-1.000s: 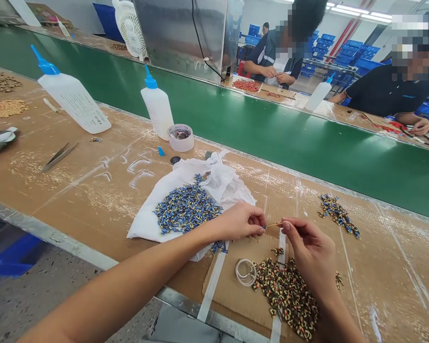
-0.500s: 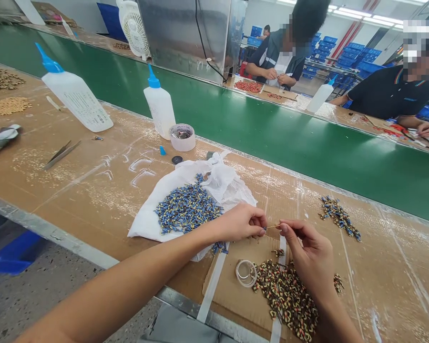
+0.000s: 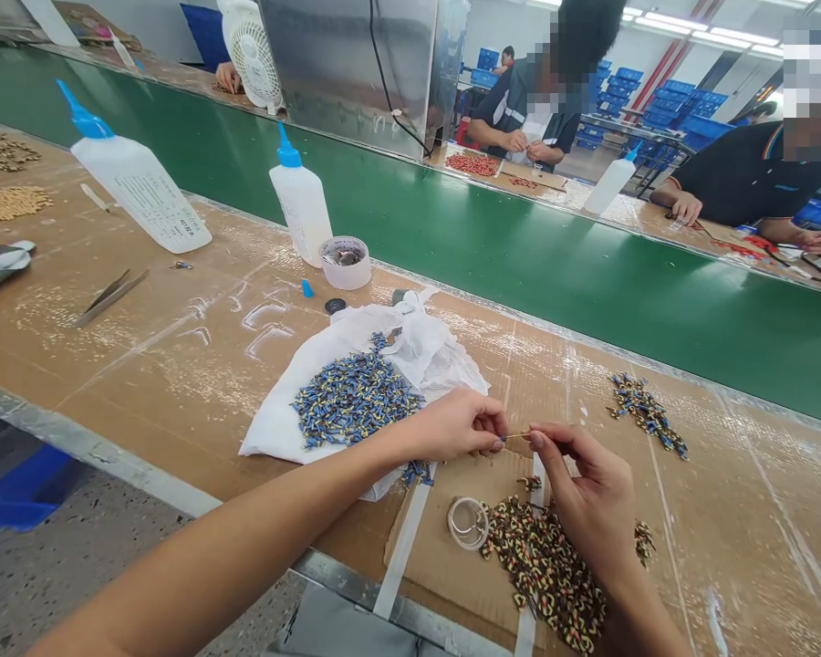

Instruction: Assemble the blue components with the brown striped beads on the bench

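My left hand (image 3: 462,423) and my right hand (image 3: 592,497) meet above the cardboard-covered bench, fingertips almost touching. Both pinch a thin yellowish pin-like part (image 3: 518,435) that spans the small gap between them; the left fingertips also seem to hold a small blue piece. Left of my left hand, a heap of small blue and yellow parts (image 3: 352,400) lies on a white plastic bag (image 3: 424,351). Under my right hand lies a pile of dark red and yellow parts (image 3: 544,570), with a small clear ring-shaped dish (image 3: 468,522) at its left edge.
Another small heap of blue parts (image 3: 647,413) lies at the right. Two white squeeze bottles with blue nozzles (image 3: 137,187) (image 3: 302,203), a small white cup (image 3: 346,262) and tweezers (image 3: 109,296) stand further left. A green conveyor belt (image 3: 520,255) runs behind; other people work across it.
My hands have stayed pinched together on the thin part, with the right fingers edging slightly closer to the left. The view has shifted a little; a co-worker's hand now shows by the fan.
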Action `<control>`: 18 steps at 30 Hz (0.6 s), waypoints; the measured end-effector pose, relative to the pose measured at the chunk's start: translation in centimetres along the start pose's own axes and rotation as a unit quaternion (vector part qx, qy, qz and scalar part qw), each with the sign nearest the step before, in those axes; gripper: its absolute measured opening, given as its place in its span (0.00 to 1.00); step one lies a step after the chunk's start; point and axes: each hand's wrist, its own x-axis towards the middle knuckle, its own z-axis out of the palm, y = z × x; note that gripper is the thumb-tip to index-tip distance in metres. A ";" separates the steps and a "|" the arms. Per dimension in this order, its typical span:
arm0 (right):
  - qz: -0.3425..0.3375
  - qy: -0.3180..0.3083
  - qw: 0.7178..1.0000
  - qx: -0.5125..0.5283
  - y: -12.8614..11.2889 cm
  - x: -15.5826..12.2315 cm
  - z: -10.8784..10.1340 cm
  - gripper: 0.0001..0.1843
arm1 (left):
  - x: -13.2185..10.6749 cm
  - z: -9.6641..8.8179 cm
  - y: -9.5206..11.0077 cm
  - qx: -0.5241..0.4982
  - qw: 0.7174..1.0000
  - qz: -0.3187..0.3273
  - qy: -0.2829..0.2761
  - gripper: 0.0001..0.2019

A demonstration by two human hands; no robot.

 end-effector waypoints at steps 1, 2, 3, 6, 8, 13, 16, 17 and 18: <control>0.001 0.002 1.000 -0.002 -0.1 0.0 0.0 0.09 | 0.0 0.0 0.0 -0.003 1.000 0.002 -0.002 0.03; 0.005 0.002 1.000 -0.003 -0.1 -0.1 0.0 0.09 | 0.0 -0.1 -0.1 -0.006 1.000 0.006 -0.002 0.03; 0.010 -0.001 1.000 -0.002 -0.1 -0.1 0.0 0.09 | 0.1 -0.1 -0.1 -0.009 1.000 0.010 -0.002 0.03; 0.050 0.010 0.998 0.028 -0.1 0.0 -0.4 0.09 | 0.1 -0.1 -0.1 -0.014 1.000 0.014 -0.003 0.03; 0.082 0.029 0.993 0.085 -0.1 0.1 -1.0 0.08 | 0.1 -0.2 -0.1 -0.013 1.000 0.012 -0.006 0.03; 0.018 -0.165 0.961 0.221 -1.4 0.4 -2.0 0.05 | 0.1 -0.5 0.1 0.003 1.000 0.006 -0.010 0.04; -0.020 -0.291 0.934 0.205 -2.6 0.0 -1.1 0.06 | 0.2 -0.6 0.2 0.026 0.999 0.019 -0.002 0.04; -0.027 -0.309 0.931 0.193 -3.0 -0.2 -0.7 0.07 | 0.2 -0.6 0.3 0.031 0.999 0.021 0.000 0.04; -0.033 -0.321 0.929 0.182 -3.3 -0.4 -0.2 0.07 | 0.2 -0.6 0.3 0.033 0.999 0.020 0.002 0.04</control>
